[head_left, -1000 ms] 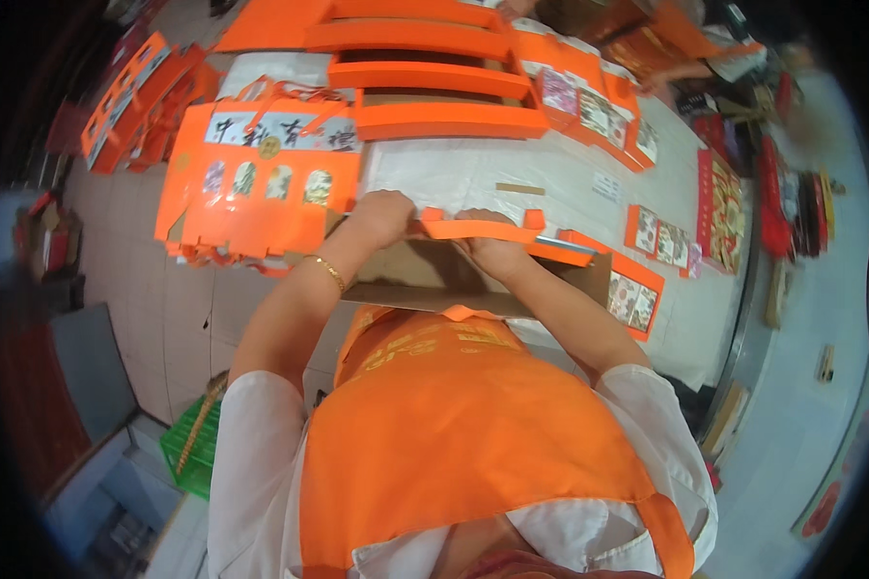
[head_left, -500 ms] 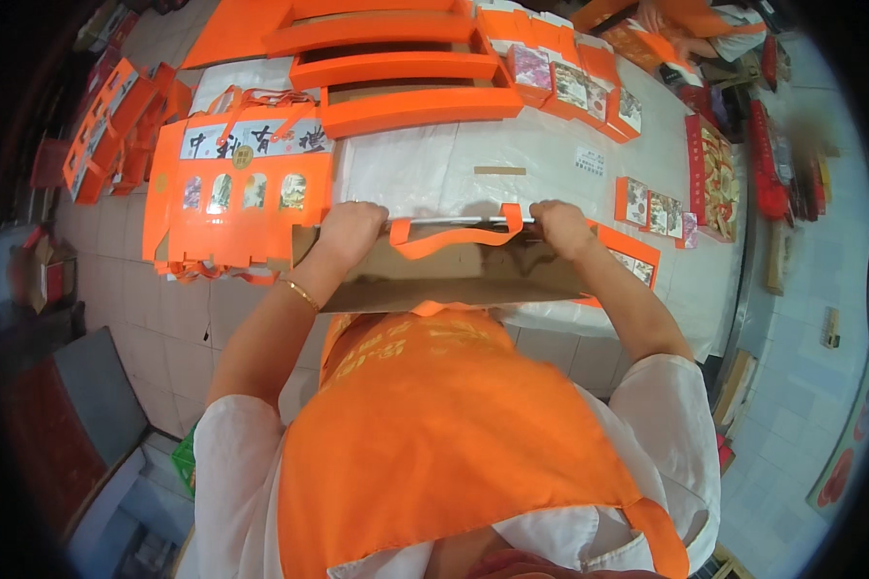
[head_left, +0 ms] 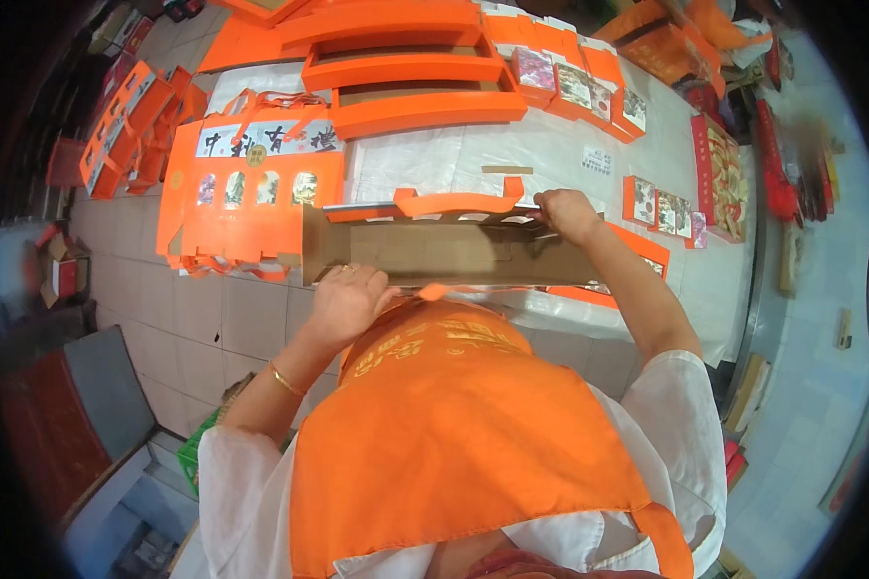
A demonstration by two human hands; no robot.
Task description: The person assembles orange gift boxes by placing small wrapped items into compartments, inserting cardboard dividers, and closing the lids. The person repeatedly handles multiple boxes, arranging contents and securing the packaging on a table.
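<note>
The right hand (head_left: pixel 567 214) gripped the far rim of the box (head_left: pixel 425 246) by its right corner, fingers bent tight; the left hand (head_left: pixel 350 301) lay half-curled at the near rim, its hold unclear. Set apart so, they probably spread the mouth (plain brown inside). The box was at the near side of the white tabletop (head_left: pixel 406 159). Trays (head_left: pixel 430 114) overlapped beyond, perhaps saving room. Tiled floor (head_left: pixel 246 314) showed leftward.

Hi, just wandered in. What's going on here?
A person in an orange apron is handling an open box with a bare brown inside. The right hand grips its far right corner; the left hand is at its near edge. Orange trays lie beyond it on the table.
</note>
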